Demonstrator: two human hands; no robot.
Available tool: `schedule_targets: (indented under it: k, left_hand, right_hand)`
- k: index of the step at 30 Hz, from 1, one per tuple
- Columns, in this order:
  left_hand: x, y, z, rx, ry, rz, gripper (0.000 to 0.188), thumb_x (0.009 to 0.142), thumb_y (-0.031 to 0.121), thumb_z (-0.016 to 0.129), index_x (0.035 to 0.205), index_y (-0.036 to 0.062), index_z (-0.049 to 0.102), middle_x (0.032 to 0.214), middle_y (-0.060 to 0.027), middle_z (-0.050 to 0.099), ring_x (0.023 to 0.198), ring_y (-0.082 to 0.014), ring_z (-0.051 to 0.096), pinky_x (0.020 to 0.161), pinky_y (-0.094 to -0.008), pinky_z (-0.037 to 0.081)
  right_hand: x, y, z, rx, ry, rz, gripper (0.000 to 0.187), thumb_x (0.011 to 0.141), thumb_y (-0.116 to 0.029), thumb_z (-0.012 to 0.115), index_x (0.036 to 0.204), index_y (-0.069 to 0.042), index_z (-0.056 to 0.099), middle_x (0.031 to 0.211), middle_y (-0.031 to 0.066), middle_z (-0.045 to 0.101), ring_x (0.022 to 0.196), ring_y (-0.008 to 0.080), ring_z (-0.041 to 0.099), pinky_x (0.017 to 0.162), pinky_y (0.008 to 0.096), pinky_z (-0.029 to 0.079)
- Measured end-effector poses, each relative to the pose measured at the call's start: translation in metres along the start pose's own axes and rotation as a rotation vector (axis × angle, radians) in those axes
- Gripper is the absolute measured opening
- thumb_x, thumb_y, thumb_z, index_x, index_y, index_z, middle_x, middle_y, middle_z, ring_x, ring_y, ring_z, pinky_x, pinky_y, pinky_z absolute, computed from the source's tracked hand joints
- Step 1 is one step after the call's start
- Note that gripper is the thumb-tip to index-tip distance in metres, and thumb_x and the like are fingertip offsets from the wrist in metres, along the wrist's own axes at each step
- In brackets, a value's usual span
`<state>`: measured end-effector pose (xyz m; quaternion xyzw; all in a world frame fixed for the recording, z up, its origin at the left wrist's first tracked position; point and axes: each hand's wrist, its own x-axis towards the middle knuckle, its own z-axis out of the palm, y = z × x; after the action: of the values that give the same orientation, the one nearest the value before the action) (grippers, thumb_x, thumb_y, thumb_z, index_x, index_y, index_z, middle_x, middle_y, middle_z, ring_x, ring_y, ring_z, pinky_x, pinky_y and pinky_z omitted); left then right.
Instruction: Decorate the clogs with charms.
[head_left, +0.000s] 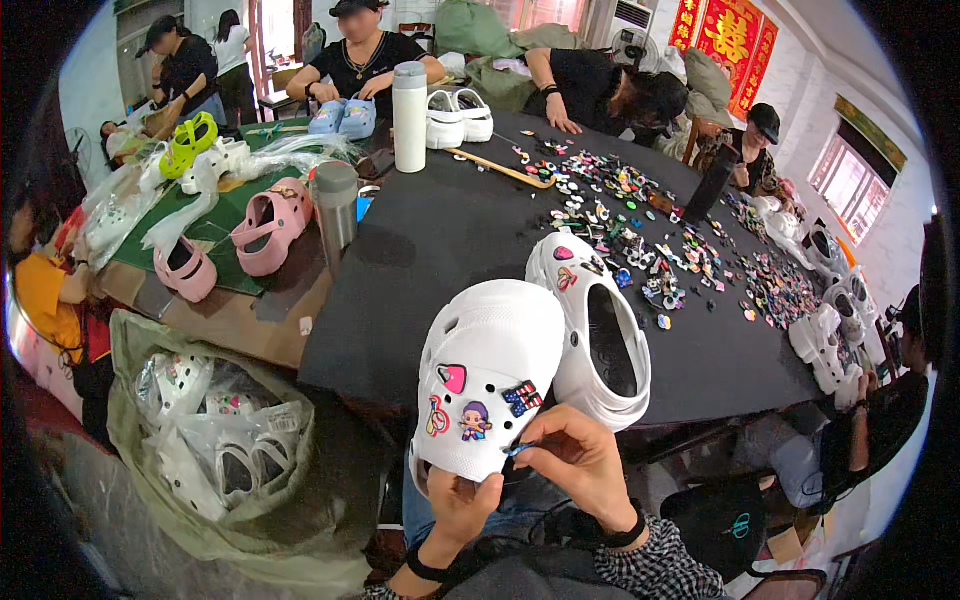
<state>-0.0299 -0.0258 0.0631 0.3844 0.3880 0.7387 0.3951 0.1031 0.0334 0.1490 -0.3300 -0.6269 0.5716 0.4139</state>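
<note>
A white clog is tilted up in front of me, its toe toward the table. My left hand grips it at the near end, with fingers partly hidden inside the opening. Between thumb and fingertips, my right hand pinches a small dark blue shoe charm against the clog's right side, beside a hole. Several charms sit on its upper: a pink one, a purple-haired figure and a flag-patterned one. The second white clog rests on the table behind it, with charms on its toe.
Loose charms cover the black table ahead and right. A white bottle, a steel tumbler and pink clogs stand left. A green sack of bagged shoes lies lower left. Co-workers sit around the table.
</note>
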Motion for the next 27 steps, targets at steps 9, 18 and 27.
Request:
schedule_targets:
  k: [9, 18, 27]
  left_hand:
    - [0.003, -0.005, 0.012, 0.047, -0.009, 0.127, 0.030, 0.076, 0.003, 0.069, 0.105, -0.0038, 0.062, 0.105, -0.0086, 0.063, 0.096, -0.0157, 0.060, 0.083, -0.0300, 0.048]
    - [0.004, -0.004, 0.009, -0.005, 0.021, 0.116, 0.027, 0.076, 0.003, 0.071, 0.101, -0.0044, 0.063, 0.105, -0.0105, 0.064, 0.095, -0.0166, 0.060, 0.081, -0.0297, 0.048]
    - [0.006, -0.002, 0.004, -0.171, 0.034, 0.076, 0.030, 0.076, 0.001, 0.068, 0.104, -0.0047, 0.062, 0.107, -0.0112, 0.063, 0.097, -0.0166, 0.060, 0.082, -0.0298, 0.048]
  right_hand:
    - [-0.001, 0.011, -0.009, -0.049, 0.062, 0.028, 0.012, 0.082, 0.001, 0.071, 0.090, 0.001, 0.063, 0.090, 0.0041, 0.064, 0.081, 0.0080, 0.061, 0.069, 0.0213, 0.049]
    - [0.005, 0.013, -0.005, -0.189, 0.122, -0.145, 0.069, 0.072, -0.002, 0.081, 0.128, 0.000, 0.042, 0.101, 0.0073, 0.056, 0.095, 0.0158, 0.058, 0.081, 0.0285, 0.049]
    - [0.020, 0.001, -0.007, -0.661, 0.074, -0.253, 0.119, 0.062, -0.016, 0.089, 0.150, 0.000, 0.010, 0.148, 0.0206, 0.022, 0.135, 0.0307, 0.033, 0.112, 0.0427, 0.031]
